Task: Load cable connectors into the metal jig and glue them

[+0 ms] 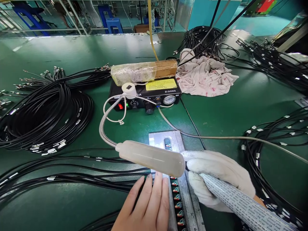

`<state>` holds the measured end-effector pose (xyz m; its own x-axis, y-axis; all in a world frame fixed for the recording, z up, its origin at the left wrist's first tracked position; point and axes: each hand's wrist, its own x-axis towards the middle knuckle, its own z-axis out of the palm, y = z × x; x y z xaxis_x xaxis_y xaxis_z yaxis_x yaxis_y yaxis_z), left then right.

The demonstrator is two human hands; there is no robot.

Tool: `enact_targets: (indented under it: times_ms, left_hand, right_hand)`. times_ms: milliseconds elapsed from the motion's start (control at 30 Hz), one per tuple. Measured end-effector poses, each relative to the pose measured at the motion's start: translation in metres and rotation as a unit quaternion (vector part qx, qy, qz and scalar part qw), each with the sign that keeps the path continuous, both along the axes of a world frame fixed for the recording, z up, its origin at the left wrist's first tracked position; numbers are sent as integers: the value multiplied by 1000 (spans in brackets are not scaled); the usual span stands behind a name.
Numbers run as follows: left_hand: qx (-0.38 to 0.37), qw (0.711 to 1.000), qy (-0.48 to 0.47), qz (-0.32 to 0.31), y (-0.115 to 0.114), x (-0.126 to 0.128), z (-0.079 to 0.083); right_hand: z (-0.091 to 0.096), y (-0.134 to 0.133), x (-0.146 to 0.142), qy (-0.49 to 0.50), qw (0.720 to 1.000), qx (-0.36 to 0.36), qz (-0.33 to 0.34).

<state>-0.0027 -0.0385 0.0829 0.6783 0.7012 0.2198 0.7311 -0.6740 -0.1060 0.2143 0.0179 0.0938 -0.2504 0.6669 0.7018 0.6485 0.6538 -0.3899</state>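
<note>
My bare left hand (pixel 146 205) lies with its fingers outstretched on a metal fixture (pixel 178 141), beside the ends of several black cables (pixel 108 179). A row of small green circuit boards (pixel 177 197) sits in the fixture's slot. My right hand (pixel 216 176), in a white glove, is closed around a long tube with printed lettering (pixel 240 202) at the fixture's right side. The tube's front end is hidden by the glove and by a white gooseneck lamp head (pixel 151 157), which hangs over the fixture and also covers part of the slot.
Behind stands a black dispenser controller (pixel 141 104) with a gauge, a wrapped package (pixel 134 72) on top. Coiled black cables (pixel 45 122) lie left, more cable bundles (pixel 271 128) right. A crumpled cloth (pixel 207 77) and a clear hose (pixel 226 137) rest on the green table (pixel 134 131).
</note>
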Motion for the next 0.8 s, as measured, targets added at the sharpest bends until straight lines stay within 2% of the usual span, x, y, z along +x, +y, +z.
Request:
enact_targets:
  times_ms: [133, 667, 800]
  left_hand:
    - [0, 999, 28, -25, 1, -4, 0]
    - [-6, 999, 35, -18, 1, -4, 2]
    - [-2, 997, 60, -51, 4, -7, 7]
  right_hand:
    - [-2, 1, 0, 8, 1000, -10, 3]
    - [-5, 0, 1, 24, 1000, -17, 1]
    - [-4, -1, 1, 16, 1000, -7, 7]
